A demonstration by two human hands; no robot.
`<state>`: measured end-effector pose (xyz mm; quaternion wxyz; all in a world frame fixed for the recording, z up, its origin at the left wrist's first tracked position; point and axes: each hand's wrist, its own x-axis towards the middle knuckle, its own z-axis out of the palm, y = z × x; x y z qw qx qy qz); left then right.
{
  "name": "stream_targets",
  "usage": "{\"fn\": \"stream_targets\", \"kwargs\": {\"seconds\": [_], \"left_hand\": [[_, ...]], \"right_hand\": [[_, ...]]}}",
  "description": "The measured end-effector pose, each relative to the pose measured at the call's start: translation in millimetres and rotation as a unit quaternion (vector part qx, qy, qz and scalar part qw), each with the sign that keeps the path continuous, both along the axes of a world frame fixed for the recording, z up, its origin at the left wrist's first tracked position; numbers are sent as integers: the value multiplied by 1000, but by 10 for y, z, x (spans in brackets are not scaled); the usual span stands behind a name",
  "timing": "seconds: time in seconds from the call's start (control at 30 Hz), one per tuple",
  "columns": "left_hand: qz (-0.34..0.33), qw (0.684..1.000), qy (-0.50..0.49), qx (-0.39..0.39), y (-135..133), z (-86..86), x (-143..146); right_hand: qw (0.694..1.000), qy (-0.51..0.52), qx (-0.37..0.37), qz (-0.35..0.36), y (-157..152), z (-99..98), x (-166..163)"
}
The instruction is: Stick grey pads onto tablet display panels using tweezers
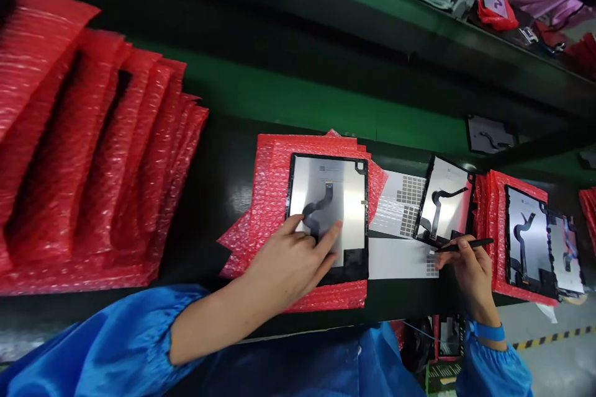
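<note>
head view: here's the left hand [284,263], fingers spread and gripping nothing, laid on a silver-backed panel [354,211] directly beneath them, red bubble bags [266,180] under that! over to the right hand [472,273], fingers pinching a slim black tool [472,244]; a second panel [449,183] lies just beyond them, a white sheet [395,260] to their left, a bag-backed third panel [535,248] to their right, all on the dark worktop [233,180].
</note>
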<state>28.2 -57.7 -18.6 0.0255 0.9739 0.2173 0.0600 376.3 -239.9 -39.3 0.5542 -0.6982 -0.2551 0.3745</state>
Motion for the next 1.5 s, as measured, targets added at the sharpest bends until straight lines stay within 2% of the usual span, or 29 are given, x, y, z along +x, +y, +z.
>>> {"fn": "stream_targets", "kwargs": {"seconds": [0.1, 0.2, 0.33, 0.47, 0.67, 0.83, 0.97, 1.17, 1.37, 1.5], "left_hand": [[8, 997, 60, -39, -14, 28, 44], [1, 991, 107, -78, 13, 81, 78], [-4, 987, 123, -107, 86, 106, 67], [-12, 984, 120, -128, 129, 54, 53], [-30, 983, 97, -155, 140, -16, 84], [-22, 990, 55, -128, 152, 29, 56], [-24, 989, 61, -133, 194, 67, 54], [-30, 981, 75, -174, 256, 18, 70], [-29, 989, 5, -148, 344, 55, 4], [-35, 987, -38, -150, 405, 108, -20]], "right_hand": [[999, 0, 49, 21, 386, 101, -328], [995, 8, 72, 75, 947, 183, -840], [985, 14, 68, 161, 1680, 237, -1526], [977, 6, 39, 209, 2095, 181, -1871], [976, 1, 13, 216, 2172, 92, -1885], [974, -11, 2, 225, 2157, 106, -1883], [975, -22, 0, 220, 2151, 106, -1903], [975, -19, -3, 221, 2135, 78, -1894], [972, -26, -23, 233, 2130, 29, -1879], [978, -14, -17, 208, 2166, 45, -1907]]}}
